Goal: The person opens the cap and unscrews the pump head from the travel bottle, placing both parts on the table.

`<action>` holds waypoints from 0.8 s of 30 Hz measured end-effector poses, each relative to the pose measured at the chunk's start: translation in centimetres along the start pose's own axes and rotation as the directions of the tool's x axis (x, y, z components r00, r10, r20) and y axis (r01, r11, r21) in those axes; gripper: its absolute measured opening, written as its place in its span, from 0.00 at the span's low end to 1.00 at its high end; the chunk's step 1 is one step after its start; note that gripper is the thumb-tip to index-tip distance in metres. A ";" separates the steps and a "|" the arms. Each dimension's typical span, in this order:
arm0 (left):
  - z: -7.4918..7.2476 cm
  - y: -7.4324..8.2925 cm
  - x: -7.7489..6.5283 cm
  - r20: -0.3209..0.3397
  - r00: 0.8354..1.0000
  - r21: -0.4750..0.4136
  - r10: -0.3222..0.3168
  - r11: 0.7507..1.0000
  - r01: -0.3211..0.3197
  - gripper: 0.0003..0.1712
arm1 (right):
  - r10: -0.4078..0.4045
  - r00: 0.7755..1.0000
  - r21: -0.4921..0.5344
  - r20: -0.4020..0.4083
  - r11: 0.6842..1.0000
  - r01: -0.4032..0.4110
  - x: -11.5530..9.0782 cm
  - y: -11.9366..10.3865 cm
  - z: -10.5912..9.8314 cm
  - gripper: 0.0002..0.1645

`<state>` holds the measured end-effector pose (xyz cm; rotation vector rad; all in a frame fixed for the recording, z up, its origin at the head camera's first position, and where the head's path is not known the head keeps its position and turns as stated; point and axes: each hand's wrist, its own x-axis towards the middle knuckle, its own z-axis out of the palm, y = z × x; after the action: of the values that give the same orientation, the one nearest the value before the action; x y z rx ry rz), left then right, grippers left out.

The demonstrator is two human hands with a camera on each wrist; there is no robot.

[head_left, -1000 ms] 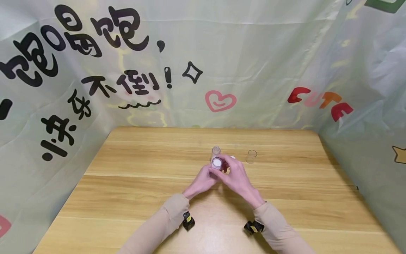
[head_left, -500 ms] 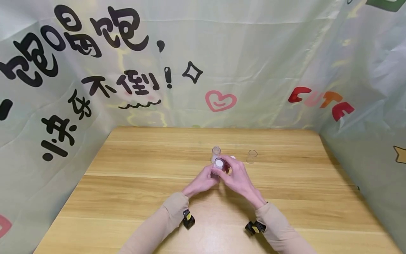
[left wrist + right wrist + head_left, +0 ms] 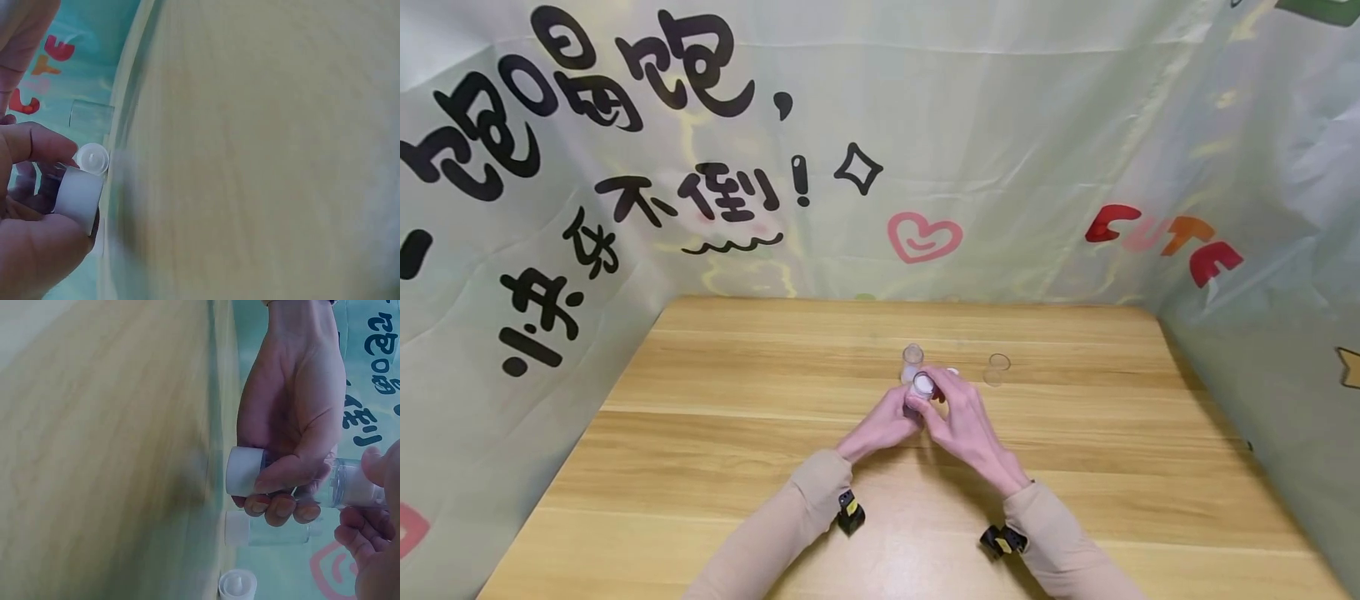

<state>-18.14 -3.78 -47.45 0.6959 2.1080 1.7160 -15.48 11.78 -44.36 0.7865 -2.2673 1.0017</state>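
Note:
Both hands meet over the middle of the table on one small clear bottle (image 3: 922, 384). My left hand (image 3: 886, 421) grips its body, and the white base (image 3: 245, 472) sticks out past the fingers in the right wrist view. My right hand (image 3: 961, 423) pinches the clear upper end with a white insert (image 3: 359, 483), thumb on one side and fingers on the other. The bottle is tilted, its round top showing in the head view. Just behind the hands a similar clear bottle (image 3: 912, 360) stands upright with a white base.
A small white round piece (image 3: 94, 158) with a raised centre lies behind my right hand, partly covered by it in the head view. Farther right stands a clear open-rimmed cylinder (image 3: 997, 369). Printed fabric (image 3: 1000, 150) borders the wooden table (image 3: 737, 367) at its back and sides.
The bottle's top has shifted slightly right in the head view and leans more to the right. Both hands keep hold of it. The other objects stay where they were.

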 end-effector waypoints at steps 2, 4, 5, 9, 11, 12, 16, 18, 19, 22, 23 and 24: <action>0.0 0.0 0.0 -0.008 1.000 0.007 -0.002 1.000 0.002 0.38 | -0.008 1.000 -0.018 0.005 1.000 0.008 0.0 -0.1 -0.1 0.24; 0.1 0.0 0.0 -0.018 1.000 0.014 0.002 1.000 -0.002 0.37 | -0.018 1.000 -0.041 0.012 0.999 0.018 0.0 -0.1 -0.2 0.25; 0.1 0.0 0.0 -0.022 1.000 0.015 0.000 1.000 0.000 0.37 | -0.023 1.000 -0.050 0.019 0.998 0.023 0.1 -0.1 -0.3 0.25; -0.1 -0.2 -0.1 -0.015 1.000 0.017 0.005 1.000 -0.004 0.38 | -0.016 0.997 -0.006 0.081 1.000 0.016 0.3 -0.1 -0.6 0.25; -0.2 -0.3 -0.2 -0.001 1.000 0.010 0.007 1.000 -0.007 0.39 | -0.003 0.992 0.037 0.122 0.999 -0.002 0.5 0.0 -0.9 0.24; -0.3 -0.4 -0.2 0.002 1.000 0.010 0.013 1.000 -0.013 0.40 | 0.009 0.990 0.057 0.141 0.998 -0.017 0.6 0.0 -1.0 0.23; -0.3 -0.5 -0.3 0.003 1.000 0.019 0.012 1.000 -0.012 0.41 | 0.047 0.987 0.103 0.153 0.993 -0.063 0.7 -0.1 -1.4 0.23; -0.3 -0.4 -0.2 -0.005 1.000 0.030 0.009 1.000 -0.009 0.40 | 0.070 0.989 0.124 0.131 0.989 -0.087 0.7 -0.1 -1.5 0.24; -0.2 -0.3 -0.2 -0.006 1.000 0.037 0.006 0.999 -0.006 0.40 | 0.079 0.990 0.141 0.116 0.985 -0.095 0.7 -0.1 -1.6 0.25; -0.2 -0.2 -0.3 -0.011 1.000 0.052 -0.004 0.999 0.004 0.38 | 0.102 0.992 0.186 0.074 0.976 -0.114 0.7 0.0 -1.8 0.28; -0.2 -0.2 -0.3 -0.012 1.000 0.053 -0.009 0.999 0.010 0.37 | 0.106 0.992 0.202 0.063 0.972 -0.116 0.7 0.0 -1.8 0.29; -0.1 -0.2 -0.4 -0.013 1.000 0.056 -0.017 0.998 0.018 0.36 | 0.105 0.993 0.214 0.050 0.970 -0.113 0.7 0.1 -1.9 0.30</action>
<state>-17.94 -4.14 -47.62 0.6819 2.1724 1.6620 -15.61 13.11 -42.78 0.7817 -2.2800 1.3124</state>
